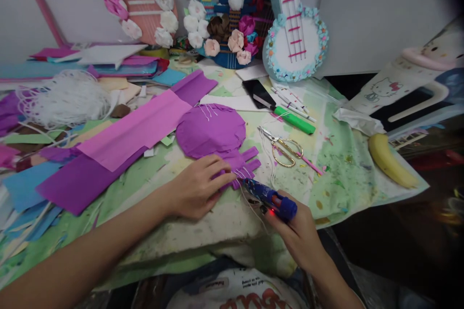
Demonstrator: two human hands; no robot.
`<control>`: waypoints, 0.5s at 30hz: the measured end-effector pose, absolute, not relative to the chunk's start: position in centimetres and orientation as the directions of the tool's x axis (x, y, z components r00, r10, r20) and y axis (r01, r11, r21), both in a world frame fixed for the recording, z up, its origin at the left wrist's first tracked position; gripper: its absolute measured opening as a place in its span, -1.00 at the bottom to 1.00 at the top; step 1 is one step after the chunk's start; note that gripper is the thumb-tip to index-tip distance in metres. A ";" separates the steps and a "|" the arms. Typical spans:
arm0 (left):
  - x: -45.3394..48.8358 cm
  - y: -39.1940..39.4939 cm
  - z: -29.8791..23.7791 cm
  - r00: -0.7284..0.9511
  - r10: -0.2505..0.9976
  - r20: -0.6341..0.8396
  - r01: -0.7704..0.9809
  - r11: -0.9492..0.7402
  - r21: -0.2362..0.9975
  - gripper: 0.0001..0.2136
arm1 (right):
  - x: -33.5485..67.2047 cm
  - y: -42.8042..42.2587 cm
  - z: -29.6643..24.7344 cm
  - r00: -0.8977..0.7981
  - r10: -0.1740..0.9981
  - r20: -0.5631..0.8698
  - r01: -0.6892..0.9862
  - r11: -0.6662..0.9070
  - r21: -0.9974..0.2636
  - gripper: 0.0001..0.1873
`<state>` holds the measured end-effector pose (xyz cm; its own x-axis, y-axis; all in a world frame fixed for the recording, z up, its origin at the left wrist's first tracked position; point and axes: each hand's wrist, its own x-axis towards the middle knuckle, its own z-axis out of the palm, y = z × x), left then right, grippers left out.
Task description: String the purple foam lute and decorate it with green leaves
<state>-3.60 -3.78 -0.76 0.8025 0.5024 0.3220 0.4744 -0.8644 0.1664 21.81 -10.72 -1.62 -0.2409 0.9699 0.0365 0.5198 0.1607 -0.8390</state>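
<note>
My left hand (197,186) lies flat with fingers stretched out, pressing the lower end of a purple paper guitar shape (212,130) where its strips (246,163) and thin white strings meet. My right hand (295,231) is wrapped around a blue glue gun (270,197) with a red light on it. The gun's nozzle points left at the purple strips, right beside my left fingertips.
Gold-handled scissors (284,147), a green marker (294,120) and a black phone (258,92) lie to the right. A long pink and purple paper sheet (126,137) and white string bundle (65,99) lie left. A banana (389,160) rests at the right edge. Paper-flower guitars (295,34) stand at the back.
</note>
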 end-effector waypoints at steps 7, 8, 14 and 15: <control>-3.4 -4.0 -2.3 0.807 0.294 0.512 0.415 -0.899 -0.137 -0.87 | 22.3 -11.1 -2.7 -0.105 0.994 0.007 0.410 0.050 -0.911 -0.83; -3.3 -3.9 -2.3 0.807 0.253 0.534 0.398 -0.901 -0.174 -0.90 | 22.4 -11.1 -2.9 -0.067 0.998 0.009 0.379 0.033 -0.925 -0.82; -3.0 -3.3 -2.0 0.809 0.050 0.586 0.256 -0.927 -0.275 -0.95 | 22.9 -11.3 -3.3 0.002 1.000 0.030 0.266 0.029 -0.964 -0.80; -3.0 -3.3 -2.0 0.814 0.049 0.578 0.258 -0.924 -0.284 -0.94 | 22.9 -11.3 -3.2 0.006 1.000 0.030 0.259 0.027 -0.966 -0.80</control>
<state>-2.98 -3.28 -2.05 0.8142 0.0493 0.5784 0.2575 -0.9237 -0.2838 22.90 -11.30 -3.21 0.0061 0.9995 0.0300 0.2586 0.0274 -0.9656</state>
